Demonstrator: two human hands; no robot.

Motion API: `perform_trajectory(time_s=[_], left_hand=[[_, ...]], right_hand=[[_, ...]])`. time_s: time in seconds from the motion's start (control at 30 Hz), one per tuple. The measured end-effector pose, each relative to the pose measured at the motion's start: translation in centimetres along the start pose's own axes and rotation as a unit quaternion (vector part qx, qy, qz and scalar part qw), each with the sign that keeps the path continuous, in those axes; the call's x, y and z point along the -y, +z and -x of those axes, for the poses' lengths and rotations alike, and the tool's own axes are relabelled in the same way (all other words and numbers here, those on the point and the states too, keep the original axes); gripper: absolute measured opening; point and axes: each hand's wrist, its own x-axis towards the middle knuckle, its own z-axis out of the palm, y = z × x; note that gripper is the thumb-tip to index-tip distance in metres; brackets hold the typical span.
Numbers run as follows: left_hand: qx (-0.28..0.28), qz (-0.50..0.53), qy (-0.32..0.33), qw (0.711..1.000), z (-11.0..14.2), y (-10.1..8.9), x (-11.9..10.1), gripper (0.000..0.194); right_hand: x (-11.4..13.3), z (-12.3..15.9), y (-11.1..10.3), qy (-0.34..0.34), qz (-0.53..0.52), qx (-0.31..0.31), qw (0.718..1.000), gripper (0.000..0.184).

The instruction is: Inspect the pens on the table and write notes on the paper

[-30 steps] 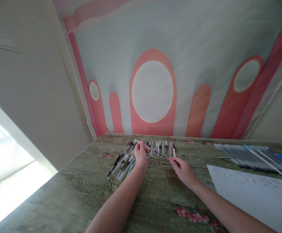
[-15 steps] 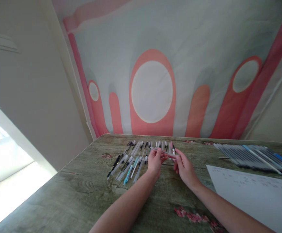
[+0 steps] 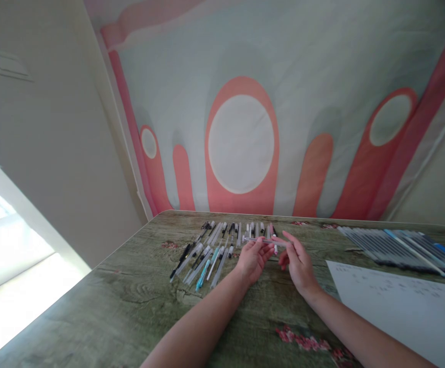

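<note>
On our wood-grain tabletop (image 3: 130, 301), we have a flat white paper sheet (image 3: 410, 314) at the near right, with a slanted row of slim grey translucent pens (image 3: 368, 245) behind it. Left of both, we see a far row of clear and black plastic pen pieces (image 3: 239, 235) and, nearer us, a second group of similar pieces (image 3: 219, 268) that includes a slim turquoise pen (image 3: 203, 275). Our left hand (image 3: 253, 260) is between that group and our right hand (image 3: 299, 266), a slim translucent plastic tube (image 3: 268, 241) spanning both. Behind the table is a pale, pink-patterned backdrop (image 3: 241, 143).
</note>
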Motion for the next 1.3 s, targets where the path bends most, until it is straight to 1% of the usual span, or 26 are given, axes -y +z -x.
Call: perform_trajectory(time_s=[0.1, 0.27, 0.37, 0.43, 0.57, 0.73, 0.87, 0.97, 1.03, 1.13, 1.23, 1.3], left_hand=[[0.019, 0.017, -0.029, 0.999, 0.1, -0.1, -0.1, 0.013], [0.056, 0.041, -0.057, 0.996, 0.1, -0.5, -0.5, 0.015], [0.066, 0.047, -0.07, 0.994, 0.1, -0.6, -0.7, 0.015], [0.079, 0.049, -0.079, 0.992, 0.1, -0.7, -0.7, 0.015], [0.117, 0.045, -0.097, 0.987, 0.1, -0.9, -0.5, 0.017], [0.136, 0.035, -0.11, 0.984, 0.4, -0.7, -0.4, 0.018], [0.145, 0.03, -0.105, 0.983, 0.4, -0.7, -0.5, 0.02], [0.13, 0.029, -0.107, 0.985, 0.3, -0.9, -0.5, 0.02], [0.11, 0.033, -0.103, 0.988, 0.2, -1.0, -0.5, 0.019], [0.075, 0.05, -0.09, 0.992, 0.1, -0.8, -0.8, 0.018], [0.042, 0.068, -0.082, 0.993, 0.1, -0.2, -2.0, 0.017], [0.026, 0.081, -0.071, 0.994, 0.1, 0.3, -3.5, 0.015]], right_hand=[[0.1, 0.0, -0.1, 0.016, -0.066, 0.027, 0.997, 0.043], [-0.1, -0.2, -0.1, 0.073, -0.156, 0.086, 0.981, 0.039], [-0.1, -0.2, -0.1, 0.09, -0.189, 0.119, 0.971, 0.037], [-0.1, -0.2, -0.1, 0.093, -0.19, 0.129, 0.969, 0.035], [-0.1, 0.1, 0.0, 0.09, -0.164, 0.137, 0.973, 0.032], [0.4, 0.4, 0.0, 0.07, -0.12, 0.132, 0.981, 0.031], [0.7, 0.6, 0.2, 0.052, -0.075, 0.119, 0.989, 0.031], [0.6, 0.6, 0.4, 0.04, -0.036, 0.097, 0.994, 0.032], [0.5, 0.6, 0.5, 0.029, -0.015, 0.085, 0.996, 0.033], [0.3, 0.6, 0.4, 0.009, 0.015, 0.083, 0.996, 0.033], [0.1, 0.7, 0.4, -0.023, 0.086, 0.082, 0.993, 0.028], [-0.1, 0.7, 0.5, -0.073, 0.162, 0.084, 0.981, 0.022]])
